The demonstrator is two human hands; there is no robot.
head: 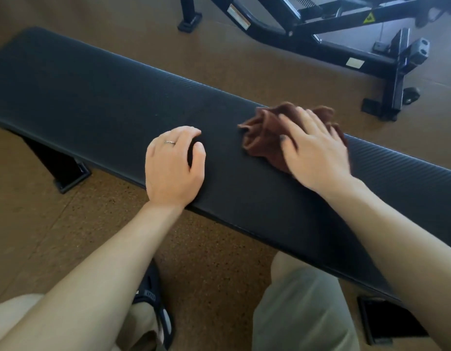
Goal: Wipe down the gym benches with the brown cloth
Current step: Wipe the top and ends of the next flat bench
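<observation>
The right hand lies flat and spread, fingers extended, pressing on the crumpled brown cloth atop the black bench pad; its edge looks slightly blurred, so the exact finger contact is hard to judge. The left hand rests on the pad near the cloth, fingers loosely curled, gripping nothing. The bench's long axis runs diagonally from upper left to lower right across the brown floor.
</observation>
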